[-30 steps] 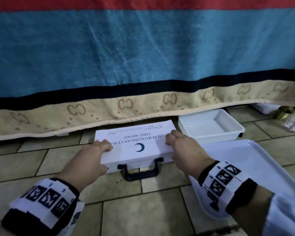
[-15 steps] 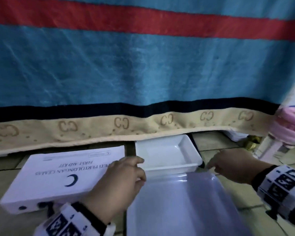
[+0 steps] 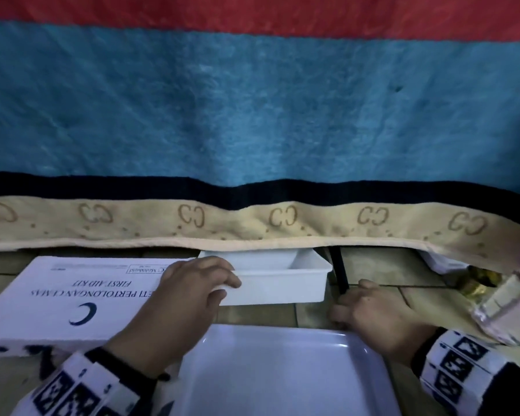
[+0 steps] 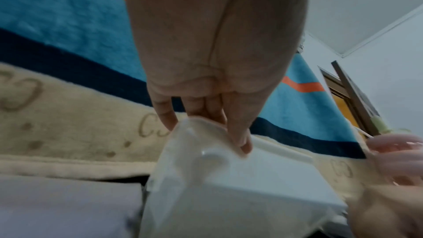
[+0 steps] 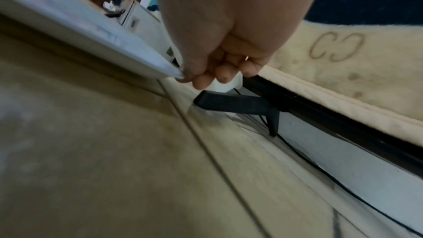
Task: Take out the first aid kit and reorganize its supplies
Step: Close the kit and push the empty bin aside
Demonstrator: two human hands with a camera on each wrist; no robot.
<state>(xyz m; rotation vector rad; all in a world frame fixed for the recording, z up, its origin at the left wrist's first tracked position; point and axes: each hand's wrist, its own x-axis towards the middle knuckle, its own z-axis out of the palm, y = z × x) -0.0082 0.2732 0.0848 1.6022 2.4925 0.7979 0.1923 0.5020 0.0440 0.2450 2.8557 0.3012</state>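
Left hand: the left hand (image 3: 184, 291) reaches over the first aid kit to the white bin; its fingers (image 4: 240, 140) are curled over the bin's near left corner, thumb on the outer wall, gripping the rim.
Right hand: the right hand (image 3: 373, 318) is low on the floor at the far right corner of the big tray; its fingers (image 5: 223, 75) are bent under, with the thumb against the tray's edge. Whether it truly grips that edge I cannot tell.
First aid kit: the first aid kit (image 3: 60, 298), a flat white case with a blue crescent and printed lettering, lies shut on the floor at the left, clear of the blanket's hem, just beside the bin.
White bin: the white bin (image 3: 282, 280) sits on the floor with its far half under the blanket.
Tray: the tray (image 3: 270, 373), pale and shallow, lies nearest to me, between the two wrists.
Blanket: the blanket (image 3: 252, 121), with blue, red, dark and beige bands, hangs down to the floor tiles (image 3: 382, 265).
Black leg: a slim black leg (image 3: 339, 271) slants down from under the blanket, between the bin and the right hand.
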